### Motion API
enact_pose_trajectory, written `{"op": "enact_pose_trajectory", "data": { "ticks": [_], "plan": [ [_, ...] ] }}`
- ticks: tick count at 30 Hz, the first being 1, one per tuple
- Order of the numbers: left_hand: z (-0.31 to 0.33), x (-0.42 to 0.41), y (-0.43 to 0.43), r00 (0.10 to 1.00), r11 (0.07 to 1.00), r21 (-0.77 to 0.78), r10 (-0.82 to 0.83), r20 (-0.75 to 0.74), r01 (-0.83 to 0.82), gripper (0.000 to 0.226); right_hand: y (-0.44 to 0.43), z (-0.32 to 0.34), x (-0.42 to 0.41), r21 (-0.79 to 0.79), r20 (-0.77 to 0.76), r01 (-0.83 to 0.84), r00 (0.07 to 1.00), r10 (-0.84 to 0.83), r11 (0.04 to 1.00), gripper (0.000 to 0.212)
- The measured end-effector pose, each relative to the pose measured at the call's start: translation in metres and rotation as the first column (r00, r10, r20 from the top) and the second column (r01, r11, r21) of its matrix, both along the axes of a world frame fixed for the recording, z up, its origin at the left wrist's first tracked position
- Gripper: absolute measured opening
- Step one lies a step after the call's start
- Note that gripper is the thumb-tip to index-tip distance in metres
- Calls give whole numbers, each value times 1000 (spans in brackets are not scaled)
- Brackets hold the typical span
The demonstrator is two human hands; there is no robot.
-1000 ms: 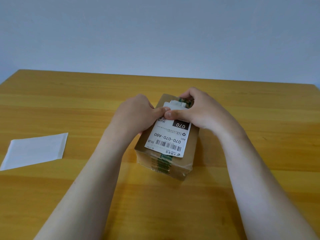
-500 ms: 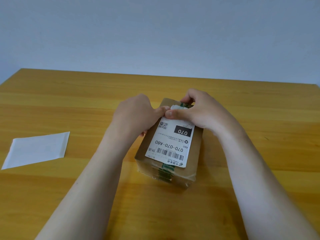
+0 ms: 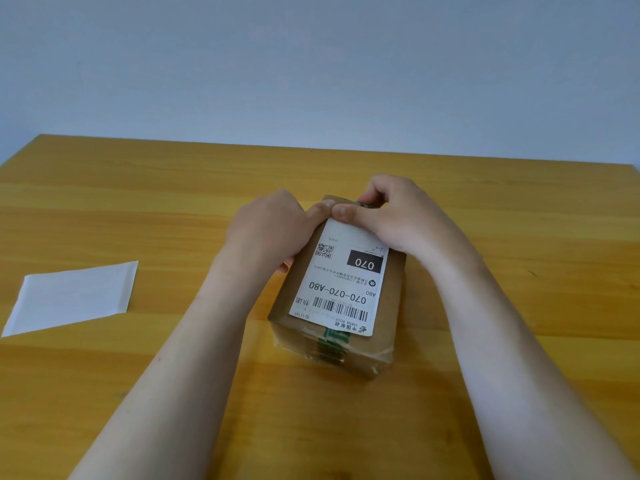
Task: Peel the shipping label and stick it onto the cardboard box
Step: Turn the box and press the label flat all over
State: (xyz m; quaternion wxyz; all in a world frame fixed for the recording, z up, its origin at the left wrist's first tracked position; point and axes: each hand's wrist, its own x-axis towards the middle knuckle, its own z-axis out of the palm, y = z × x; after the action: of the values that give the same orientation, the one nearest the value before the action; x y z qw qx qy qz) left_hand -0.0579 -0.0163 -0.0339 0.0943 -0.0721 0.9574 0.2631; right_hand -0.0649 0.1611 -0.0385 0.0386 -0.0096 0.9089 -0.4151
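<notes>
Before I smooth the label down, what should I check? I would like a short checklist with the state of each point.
1. The backing paper is off: ok, lies on the table.
2. The shipping label sits on the cardboard box, parallel to its edges: ok.
3. Visible part without wrinkles: ok.
4. Far end stuck down: cannot tell, thumbs cover it.
5. Box steadied: ok, the left hand grips its side, the right hand its far end.
</notes>
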Motion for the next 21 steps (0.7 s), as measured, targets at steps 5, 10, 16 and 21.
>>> {"op": "enact_pose_trajectory", "data": {
  "ticks": [5, 10, 16, 21],
  "plan": [
    [2, -1, -3, 998, 989, 142, 47, 28, -51, 47, 2, 7, 1, -127, 3, 10, 1000, -10, 992, 36],
    [12, 4, -7, 996, 967, 240, 85, -3, -82, 52, 9, 11, 0, -242, 82, -27, 995, 48, 970, 78],
    [19, 11, -3, 992, 944, 321, -106, 66, 80, 94, 21, 7, -1, -190, 246, -188, 941, 232, 964, 143],
    [18, 12, -2, 983, 920, 372, -163, 82, 122, 95, 24, 5, -2, -157, 271, -230, 925, 266, 960, 151]
  ]
}}
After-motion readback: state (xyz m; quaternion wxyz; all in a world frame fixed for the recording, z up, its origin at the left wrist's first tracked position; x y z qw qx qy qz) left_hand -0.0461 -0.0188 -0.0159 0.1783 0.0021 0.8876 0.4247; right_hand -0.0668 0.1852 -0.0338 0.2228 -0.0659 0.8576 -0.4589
